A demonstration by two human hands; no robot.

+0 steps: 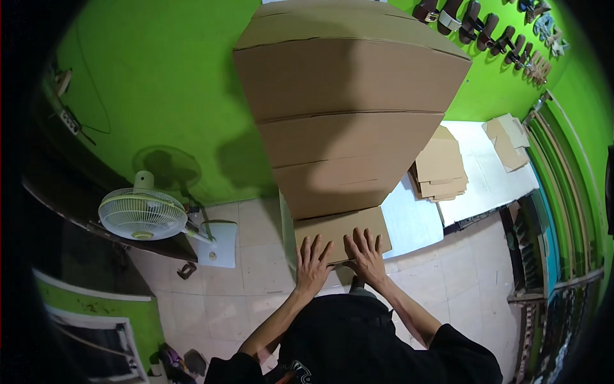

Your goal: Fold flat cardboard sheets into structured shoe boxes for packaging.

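Both hands rest on a low brown cardboard piece [339, 225] at the near edge of the white-topped table. My left hand [312, 264] lies over its left part, fingers spread and pointing away from me. Beside it my right hand [367, 255] presses on the right part, its fingers also apart. The thumbs sit by the piece's near edge. Right behind rises a tall brown cardboard form [339, 137], crossed by level seams and widening toward the top. Whether it is stacked boxes or one creased sheet, I cannot tell.
Flat cardboard pieces [441, 165] lie on the white tabletop [409, 221] to the right, with more cardboard [506, 142] farther back. A fan [143, 214] stands at left. Sandals [473, 22] hang on the green wall. A rack [563, 198] borders the right side.
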